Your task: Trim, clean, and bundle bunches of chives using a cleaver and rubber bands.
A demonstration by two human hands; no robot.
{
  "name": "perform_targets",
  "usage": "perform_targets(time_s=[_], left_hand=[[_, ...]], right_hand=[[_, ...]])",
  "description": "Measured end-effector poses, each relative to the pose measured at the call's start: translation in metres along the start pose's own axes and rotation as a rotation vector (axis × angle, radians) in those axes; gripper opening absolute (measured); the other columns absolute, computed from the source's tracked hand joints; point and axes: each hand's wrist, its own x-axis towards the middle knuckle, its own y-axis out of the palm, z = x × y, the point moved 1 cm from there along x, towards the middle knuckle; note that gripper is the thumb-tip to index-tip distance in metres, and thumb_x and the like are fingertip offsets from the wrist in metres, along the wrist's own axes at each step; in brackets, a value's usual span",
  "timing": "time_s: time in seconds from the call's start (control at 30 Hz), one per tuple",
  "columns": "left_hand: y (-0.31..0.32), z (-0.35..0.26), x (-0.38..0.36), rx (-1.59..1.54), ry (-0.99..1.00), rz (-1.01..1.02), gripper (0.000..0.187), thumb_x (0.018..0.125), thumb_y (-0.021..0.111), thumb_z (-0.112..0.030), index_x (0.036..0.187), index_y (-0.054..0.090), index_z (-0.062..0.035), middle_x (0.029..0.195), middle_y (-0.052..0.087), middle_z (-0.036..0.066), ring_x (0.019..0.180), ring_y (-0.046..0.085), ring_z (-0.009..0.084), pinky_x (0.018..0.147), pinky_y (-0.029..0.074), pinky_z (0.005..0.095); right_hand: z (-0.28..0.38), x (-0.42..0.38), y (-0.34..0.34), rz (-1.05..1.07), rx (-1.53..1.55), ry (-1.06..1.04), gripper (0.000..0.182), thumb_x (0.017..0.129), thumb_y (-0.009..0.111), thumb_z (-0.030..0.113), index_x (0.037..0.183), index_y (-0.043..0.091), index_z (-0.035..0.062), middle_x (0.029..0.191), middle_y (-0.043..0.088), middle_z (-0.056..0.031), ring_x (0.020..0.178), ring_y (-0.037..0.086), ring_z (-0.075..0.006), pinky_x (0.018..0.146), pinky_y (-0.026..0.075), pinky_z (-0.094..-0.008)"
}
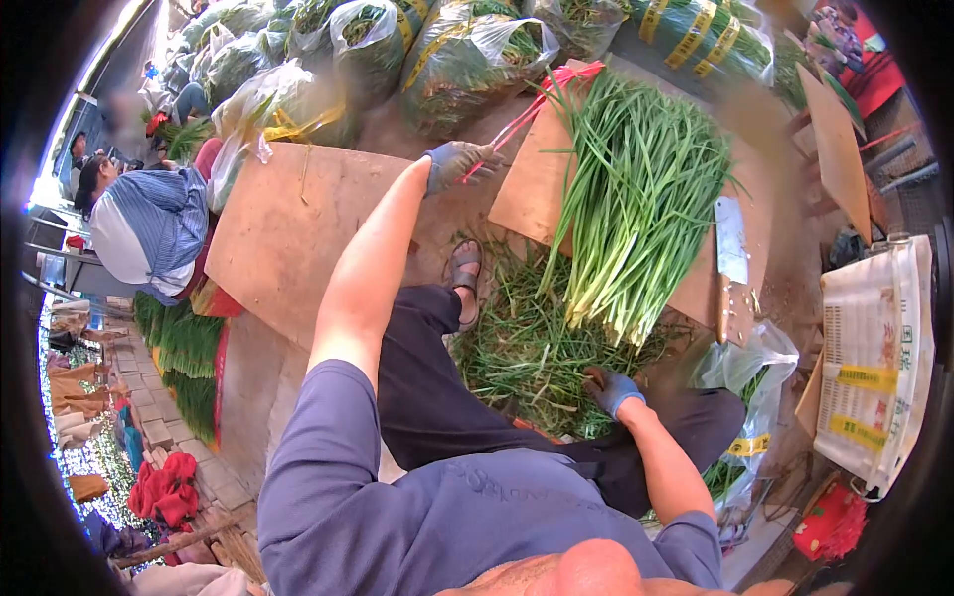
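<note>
On the board in front of me, a thick heap of greens lies lengthwise, leaf tips pointing away and the pale butts hanging past the near edge, above the scraps. My left hand has the red strips between half-curled fingers; they run up to the board's far edge, just beside the leaf tips. My right hand is low by my lap, over the scraps, its gloved fingers loosely bent; I see nothing in it, but whether it has hold of a stalk I cannot tell.

The greens are loose, so I judge that a careless pull on the strips could snag the outer leaves and spread the heap. The overhanging butts could drag stalks into the scraps if something bumps the board. The cleaver worries me more: it lies beside the greens with its handle toward me at the near edge, and a knock from my right forearm or knee could tip it off, perhaps toward the bag or my leg.

My left arm reaches well forward, almost straight, with the fingers turned to the right. My right arm is drawn in, elbow bent out to the side, forearm slanting inward across my thigh.
</note>
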Motion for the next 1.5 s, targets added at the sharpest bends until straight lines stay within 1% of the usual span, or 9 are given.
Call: perform_targets(time_s=[0.33,0.43,0.53,0.73,0.8,0.97,1.17,1.33,1.5], left_hand=[[-0.036,0.005,0.045,0.806,-0.034,-0.690,0.036,0.090,0.066,-0.035,0.113,0.071,-0.0081,0.105,0.073,0.006,0.086,0.066,0.0139,0.077,0.053,0.0327],[-0.042,0.003,0.049,0.927,-0.032,-0.643,0.035,0.091,0.065,-0.036,0.113,0.072,-0.0098,0.107,0.073,0.008,0.086,0.067,0.0171,0.077,0.053,0.0344],[-0.052,0.010,0.060,0.524,0.007,-0.500,0.034,0.092,0.061,-0.035,0.112,0.072,-0.0103,0.109,0.072,0.011,0.091,0.068,0.0218,0.081,0.053,0.0355],[-0.060,0.016,0.062,0.792,0.091,-0.709,0.023,0.088,0.063,-0.026,0.100,0.075,-0.0106,0.098,0.072,0.015,0.088,0.071,0.0275,0.082,0.054,0.0393],[-0.037,-0.008,0.028,1.168,-0.073,-0.567,0.022,0.084,0.063,-0.027,0.090,0.076,-0.0101,0.097,0.070,0.019,0.097,0.068,0.0360,0.085,0.054,0.0441],[-0.031,0.015,-0.027,1.294,-0.190,-0.624,0.029,0.087,0.062,-0.028,0.101,0.073,-0.0050,0.104,0.068,0.022,0.102,0.065,0.0386,0.087,0.054,0.0444],[-0.016,-0.025,-0.159,1.054,-0.210,-0.317,0.032,0.086,0.067,-0.034,0.092,0.073,-0.0034,0.080,0.071,0.011,0.073,0.068,0.0194,0.064,0.053,0.0363],[0.091,-0.093,-0.263,0.780,0.045,0.087,0.030,0.088,0.068,-0.033,0.092,0.072,-0.0037,0.077,0.068,0.002,0.066,0.062,0.0116,0.061,0.051,0.0291],[0.174,-0.144,-0.304,1.035,-0.015,0.266,0.032,0.086,0.067,-0.036,0.102,0.072,-0.0087,0.093,0.070,0.009,0.079,0.062,0.0170,0.079,0.054,0.0326]], right_hand=[[-0.005,0.008,0.006,-0.046,0.011,-0.064,0.043,0.095,0.053,0.039,0.127,0.058,0.0102,0.119,0.063,-0.0222,0.110,0.060,-0.0399,0.092,0.048,-0.0446],[-0.001,0.006,0.003,-0.021,0.010,-0.063,0.045,0.095,0.053,0.040,0.129,0.057,0.0107,0.120,0.063,-0.0217,0.111,0.060,-0.0398,0.093,0.047,-0.0446],[-0.001,0.009,0.004,-0.002,0.001,-0.068,0.047,0.096,0.050,0.043,0.130,0.057,0.0117,0.124,0.061,-0.0206,0.114,0.058,-0.0398,0.096,0.047,-0.0447],[-0.002,0.008,0.007,0.011,0.032,-0.060,0.046,0.094,0.054,0.040,0.130,0.055,0.0112,0.122,0.062,-0.0205,0.114,0.059,-0.0383,0.095,0.047,-0.0433],[0.006,0.006,-0.005,0.016,0.025,-0.082,0.046,0.094,0.054,0.039,0.130,0.056,0.0109,0.121,0.063,-0.0208,0.114,0.059,-0.0387,0.095,0.047,-0.0433],[0.007,0.000,-0.003,-0.036,-0.022,-0.148,0.046,0.096,0.049,0.044,0.128,0.056,0.0117,0.120,0.063,-0.0208,0.110,0.059,-0.0406,0.092,0.048,-0.0465],[0.052,-0.040,-0.023,-0.067,0.078,-0.330,0.042,0.096,0.052,0.038,0.126,0.058,0.0094,0.118,0.063,-0.0218,0.107,0.060,-0.0402,0.092,0.048,-0.0444],[0.217,-0.130,-0.114,-0.950,-0.035,-0.970,0.063,0.088,0.069,0.028,0.142,0.045,0.0072,0.141,0.048,-0.0179,0.133,0.043,-0.0358,0.110,0.031,-0.0482],[0.266,-0.135,-0.125,-0.834,0.102,-0.842,0.060,0.090,0.066,0.033,0.140,0.045,0.0078,0.122,0.058,-0.0235,0.114,0.056,-0.0414,0.096,0.045,-0.0452]])
